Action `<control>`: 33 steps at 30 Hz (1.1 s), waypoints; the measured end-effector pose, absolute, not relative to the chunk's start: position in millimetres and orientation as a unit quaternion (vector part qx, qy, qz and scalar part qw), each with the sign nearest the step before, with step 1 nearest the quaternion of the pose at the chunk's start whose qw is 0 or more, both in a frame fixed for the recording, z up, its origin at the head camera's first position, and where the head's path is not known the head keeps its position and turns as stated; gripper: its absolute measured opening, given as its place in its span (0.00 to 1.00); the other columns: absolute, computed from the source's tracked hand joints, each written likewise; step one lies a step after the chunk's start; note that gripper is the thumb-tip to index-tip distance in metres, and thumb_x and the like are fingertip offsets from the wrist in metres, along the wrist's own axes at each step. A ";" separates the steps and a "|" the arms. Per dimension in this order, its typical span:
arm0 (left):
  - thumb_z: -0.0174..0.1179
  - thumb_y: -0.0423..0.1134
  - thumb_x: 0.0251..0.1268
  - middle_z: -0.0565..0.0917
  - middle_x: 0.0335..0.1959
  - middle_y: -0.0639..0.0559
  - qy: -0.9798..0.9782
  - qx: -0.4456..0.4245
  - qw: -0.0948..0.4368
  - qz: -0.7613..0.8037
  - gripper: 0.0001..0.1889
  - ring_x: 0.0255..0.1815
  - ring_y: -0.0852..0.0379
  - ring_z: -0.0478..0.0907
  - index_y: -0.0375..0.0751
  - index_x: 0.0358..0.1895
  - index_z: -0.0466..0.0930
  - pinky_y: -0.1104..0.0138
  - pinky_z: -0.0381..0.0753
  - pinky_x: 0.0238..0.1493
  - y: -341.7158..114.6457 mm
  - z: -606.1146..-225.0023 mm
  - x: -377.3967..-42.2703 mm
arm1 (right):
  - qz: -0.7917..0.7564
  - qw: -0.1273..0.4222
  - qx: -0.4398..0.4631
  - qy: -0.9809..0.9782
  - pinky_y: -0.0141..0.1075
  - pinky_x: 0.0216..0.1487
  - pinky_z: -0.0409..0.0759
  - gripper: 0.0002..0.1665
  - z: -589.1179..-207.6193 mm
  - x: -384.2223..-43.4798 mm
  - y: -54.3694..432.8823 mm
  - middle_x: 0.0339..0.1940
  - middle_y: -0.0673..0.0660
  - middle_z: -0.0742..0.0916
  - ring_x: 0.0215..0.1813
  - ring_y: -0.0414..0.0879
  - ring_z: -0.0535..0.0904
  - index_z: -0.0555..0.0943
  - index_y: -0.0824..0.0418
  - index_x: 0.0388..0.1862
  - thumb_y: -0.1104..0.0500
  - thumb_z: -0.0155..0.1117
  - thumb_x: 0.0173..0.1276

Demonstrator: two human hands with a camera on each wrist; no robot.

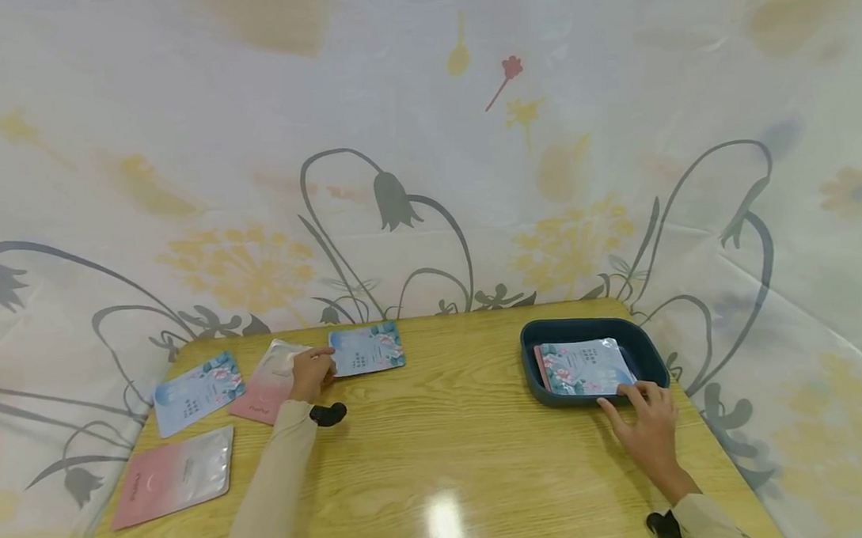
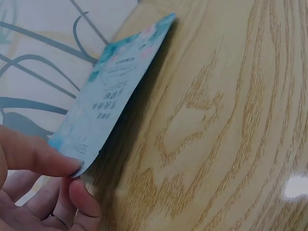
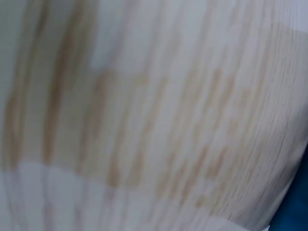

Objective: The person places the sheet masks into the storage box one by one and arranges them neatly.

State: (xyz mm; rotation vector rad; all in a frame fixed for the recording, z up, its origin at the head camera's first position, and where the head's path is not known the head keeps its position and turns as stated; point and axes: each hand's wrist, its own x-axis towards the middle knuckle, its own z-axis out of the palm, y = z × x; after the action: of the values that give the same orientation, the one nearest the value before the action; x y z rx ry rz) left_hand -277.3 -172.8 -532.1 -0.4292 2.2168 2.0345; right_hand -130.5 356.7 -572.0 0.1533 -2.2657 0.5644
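In the head view my left hand (image 1: 312,374) pinches the near left corner of a blue floral sheet mask packet (image 1: 366,349) at the table's back edge. The left wrist view shows this packet (image 2: 113,89) slanting up from the wood, thumb and finger of the left hand (image 2: 43,178) at its corner. At right, my right hand (image 1: 649,428) rests over the near rim of a dark blue tray (image 1: 651,352), thumb outside, fingertips at a packet's corner. That blue floral packet (image 1: 590,366) lies in the tray over a pink one (image 1: 541,368), mostly hidden.
On the table's left side lie another blue floral packet (image 1: 196,396) and a pink and silver packet (image 1: 178,476). A second pink and silver packet (image 1: 260,390) is partly behind the left hand. A flower-printed cloth (image 1: 426,142) hangs behind the wooden table (image 1: 437,435).
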 end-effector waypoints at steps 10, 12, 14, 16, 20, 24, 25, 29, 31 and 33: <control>0.53 0.23 0.57 0.82 0.26 0.43 0.741 -0.124 0.059 0.658 0.22 0.18 0.58 0.69 0.25 0.58 0.73 0.65 0.75 0.26 -167.8 -531.5 -272.0 | 0.226 0.392 0.065 -0.889 0.60 0.37 0.58 0.21 -572.2 -130.6 355.6 0.36 0.65 0.74 0.40 0.64 0.65 0.78 0.66 0.32 0.64 0.78 0.38; 0.52 0.22 0.57 0.82 0.33 0.37 0.742 -0.114 0.077 0.656 0.23 0.19 0.58 0.71 0.25 0.60 0.72 0.65 0.75 0.26 -166.9 -531.4 -270.9 | 0.227 0.393 0.066 -0.889 0.60 0.37 0.58 0.22 -572.0 -130.6 355.4 0.36 0.65 0.74 0.40 0.64 0.65 0.78 0.66 0.32 0.64 0.78 0.38; 0.52 0.21 0.58 0.79 0.44 0.32 0.738 -0.108 0.093 0.659 0.24 0.23 0.57 0.74 0.26 0.61 0.71 0.66 0.75 0.27 -165.7 -531.3 -269.1 | 0.227 0.392 0.067 -0.889 0.59 0.37 0.58 0.21 -572.1 -130.6 355.2 0.36 0.66 0.74 0.40 0.65 0.65 0.78 0.66 0.32 0.63 0.78 0.38; 0.51 0.21 0.59 0.73 0.53 0.29 0.731 -0.099 0.109 0.667 0.26 0.25 0.57 0.73 0.27 0.63 0.68 0.65 0.73 0.27 -164.2 -530.1 -266.4 | 0.226 0.389 0.067 -0.890 0.59 0.37 0.58 0.21 -572.3 -130.4 355.1 0.36 0.66 0.74 0.41 0.65 0.65 0.78 0.65 0.32 0.64 0.78 0.38; 0.51 0.21 0.60 0.65 0.61 0.34 0.716 -0.083 0.123 0.682 0.27 0.21 0.59 0.68 0.32 0.66 0.67 0.65 0.69 0.26 -158.2 -525.4 -260.6 | 0.227 0.388 0.066 -0.891 0.59 0.37 0.59 0.21 -571.8 -129.8 355.0 0.36 0.66 0.74 0.41 0.65 0.65 0.78 0.66 0.32 0.63 0.77 0.39; 0.50 0.20 0.60 0.63 0.63 0.36 0.701 -0.084 0.120 0.698 0.28 0.19 0.60 0.61 0.34 0.67 0.67 0.66 0.64 0.24 -150.7 -519.5 -257.0 | 0.228 0.392 0.069 -0.889 0.61 0.38 0.59 0.21 -570.4 -129.4 355.0 0.37 0.66 0.74 0.41 0.65 0.65 0.78 0.66 0.32 0.64 0.77 0.39; 0.50 0.20 0.59 0.62 0.66 0.36 0.698 -0.088 0.117 0.701 0.28 0.20 0.60 0.62 0.34 0.66 0.67 0.66 0.64 0.24 -149.1 -518.1 -256.6 | 0.227 0.392 0.070 -0.889 0.61 0.38 0.59 0.21 -570.0 -129.3 354.9 0.37 0.66 0.74 0.41 0.66 0.65 0.78 0.66 0.32 0.64 0.77 0.39; 0.52 0.22 0.58 0.62 0.69 0.38 0.689 -0.120 0.105 0.708 0.27 0.31 0.58 0.71 0.37 0.64 0.71 0.66 0.68 0.26 -142.5 -511.4 -254.9 | 0.224 0.390 0.068 -0.890 0.62 0.39 0.59 0.20 -569.0 -128.6 354.7 0.37 0.66 0.74 0.41 0.66 0.65 0.78 0.66 0.32 0.64 0.77 0.39; 0.52 0.22 0.58 0.64 0.67 0.38 0.685 -0.125 0.098 0.711 0.27 0.36 0.55 0.73 0.36 0.63 0.72 0.66 0.71 0.28 -139.7 -507.9 -254.0 | 0.224 0.387 0.066 -0.892 0.62 0.39 0.59 0.20 -568.3 -128.2 354.8 0.37 0.66 0.74 0.41 0.66 0.65 0.78 0.66 0.32 0.64 0.77 0.40; 0.52 0.22 0.59 0.66 0.65 0.38 0.678 -0.127 0.094 0.718 0.26 0.41 0.53 0.75 0.36 0.63 0.72 0.67 0.75 0.31 -136.7 -504.7 -253.1 | 0.225 0.384 0.065 -0.893 0.61 0.39 0.59 0.20 -567.5 -128.0 354.9 0.37 0.66 0.74 0.41 0.66 0.65 0.78 0.66 0.32 0.63 0.77 0.41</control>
State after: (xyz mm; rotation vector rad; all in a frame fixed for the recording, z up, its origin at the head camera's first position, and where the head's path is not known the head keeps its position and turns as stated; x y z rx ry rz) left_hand -253.1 -136.7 -504.7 -0.3758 2.0101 2.1312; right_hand -128.0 354.9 -567.5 0.1665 -2.2765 0.5731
